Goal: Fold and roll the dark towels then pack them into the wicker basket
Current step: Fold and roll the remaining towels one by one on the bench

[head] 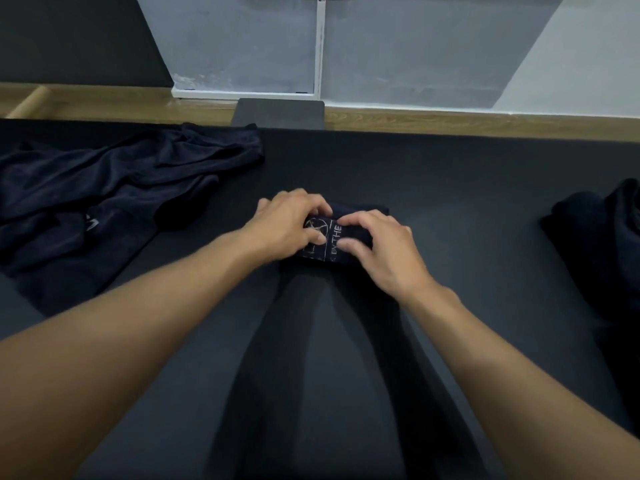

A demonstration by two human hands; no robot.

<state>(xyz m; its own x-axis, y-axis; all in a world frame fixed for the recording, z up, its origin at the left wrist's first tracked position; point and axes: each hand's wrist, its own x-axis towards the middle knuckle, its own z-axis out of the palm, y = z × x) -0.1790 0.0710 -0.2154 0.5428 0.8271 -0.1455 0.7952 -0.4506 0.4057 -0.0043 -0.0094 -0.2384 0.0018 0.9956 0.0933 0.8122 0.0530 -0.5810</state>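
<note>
While both curl their fingers round it, the left hand (287, 225) and right hand (377, 247) grip one dark towel (332, 230) mid-bench (467, 202), judged partway rolled. Loose towels (114, 188) lie heaped unfolded at left; a dark bundle (602, 244) sits at right. No wicker basket is in view, so packing cannot be confirmed.

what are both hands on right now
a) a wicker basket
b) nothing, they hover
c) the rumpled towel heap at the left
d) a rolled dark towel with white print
d: the left hand and the right hand both curl their fingers round the rolled dark towel with white print, while the rumpled towel heap lies apart at the left.
</note>
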